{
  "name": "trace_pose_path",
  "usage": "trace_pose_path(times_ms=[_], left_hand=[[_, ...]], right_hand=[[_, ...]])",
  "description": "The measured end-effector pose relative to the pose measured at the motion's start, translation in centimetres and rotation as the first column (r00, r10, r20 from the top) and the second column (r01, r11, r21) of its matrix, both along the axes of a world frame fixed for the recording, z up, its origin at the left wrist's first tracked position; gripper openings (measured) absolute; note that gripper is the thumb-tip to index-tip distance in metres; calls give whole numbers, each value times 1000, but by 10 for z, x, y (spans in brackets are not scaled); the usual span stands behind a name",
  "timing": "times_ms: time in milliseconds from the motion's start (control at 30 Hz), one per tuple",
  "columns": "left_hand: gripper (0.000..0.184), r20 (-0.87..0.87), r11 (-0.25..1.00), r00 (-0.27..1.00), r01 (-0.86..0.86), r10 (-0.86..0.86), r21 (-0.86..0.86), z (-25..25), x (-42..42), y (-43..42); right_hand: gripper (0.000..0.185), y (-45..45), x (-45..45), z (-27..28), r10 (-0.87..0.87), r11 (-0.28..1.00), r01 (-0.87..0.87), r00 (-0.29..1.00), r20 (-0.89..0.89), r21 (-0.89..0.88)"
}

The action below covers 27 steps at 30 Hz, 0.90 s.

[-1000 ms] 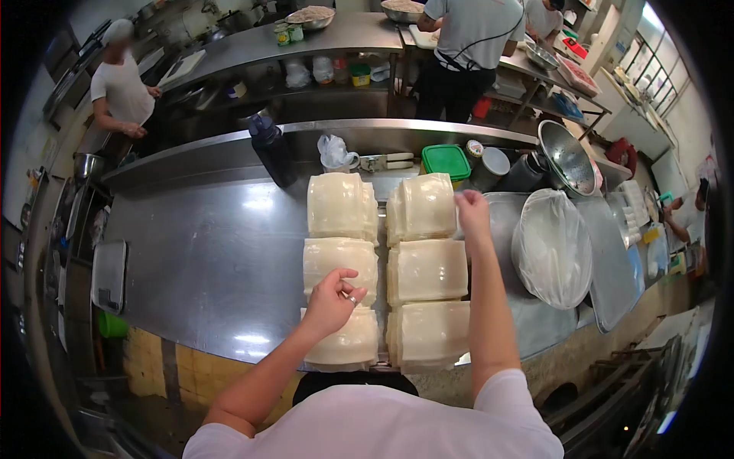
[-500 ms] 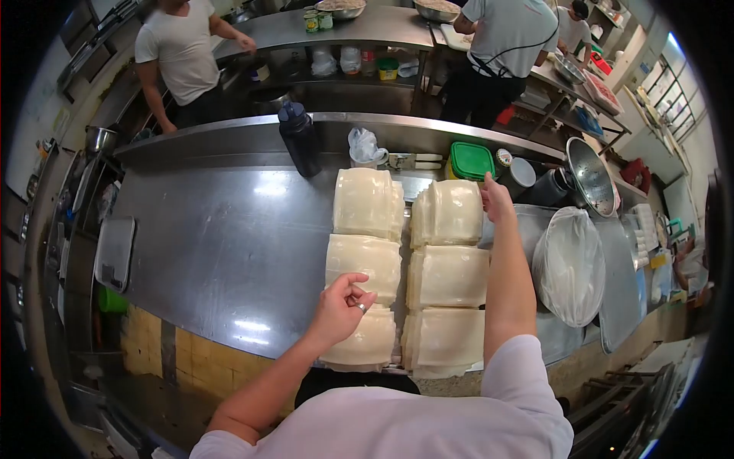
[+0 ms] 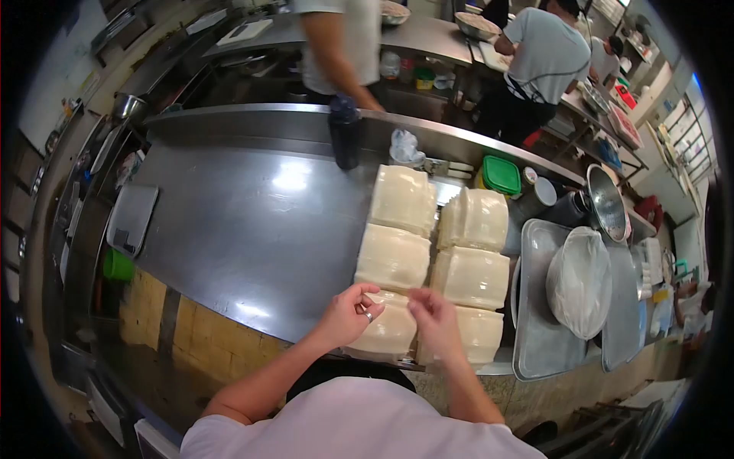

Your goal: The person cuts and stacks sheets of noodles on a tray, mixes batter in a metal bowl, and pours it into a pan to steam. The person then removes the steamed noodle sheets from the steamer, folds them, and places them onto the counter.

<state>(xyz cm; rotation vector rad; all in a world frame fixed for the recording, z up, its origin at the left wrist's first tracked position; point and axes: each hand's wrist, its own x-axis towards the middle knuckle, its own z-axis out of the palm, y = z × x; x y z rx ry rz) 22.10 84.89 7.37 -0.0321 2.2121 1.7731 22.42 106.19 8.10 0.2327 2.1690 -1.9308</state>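
Note:
Square, pale dough sheets lie in several stacks in two columns on the steel counter. At the near left stack (image 3: pixel 386 330), my left hand (image 3: pixel 350 315), with a ring on one finger, pinches the top left corner of a dough sheet. My right hand (image 3: pixel 436 317) is closed at the top right corner of the same sheet, thumb and forefinger together. Its fingers partly cover the near right stack (image 3: pixel 480 336). Beyond my hands are the middle left stack (image 3: pixel 394 256), the middle right stack (image 3: pixel 470 277), the far left stack (image 3: pixel 401 199) and the far right stack (image 3: pixel 475 218).
Left of the stacks stretches the steel counter (image 3: pixel 252 206). A dark bottle (image 3: pixel 345 138) and a green-lidded tub (image 3: pixel 501 175) stand along its back. Right are metal trays (image 3: pixel 531 321), a plastic-covered bowl (image 3: pixel 579 283) and a colander (image 3: pixel 606 203). Another person (image 3: pixel 340 53) stands across the counter.
My right hand has come back from the far right stack to the near left one. My left hand has moved to that stack's corner. The view has shifted; the person opposite has moved right.

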Motion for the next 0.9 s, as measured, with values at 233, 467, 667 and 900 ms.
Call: trace_pose_path(times_ms=[233,467,667,900], left_hand=[[36,-43,995,994,-101,101,-14,-3,63,-107],[35,-98,902,897,-430,431,34,-8,170,-290],[32,-218,603,586,-798,780,14,-6,293,-431],[34,-171,90,93,-996,981,-29,9,453,-484]], right_hand=[[28,-113,53,2,400,902,-396,916,15,173],[29,-319,75,27,702,690,-678,712,-6,252],[32,-507,142,21,952,302,-920,279,-123,248],[32,-644,240,38,957,-260,-924,-286,-57,281]])
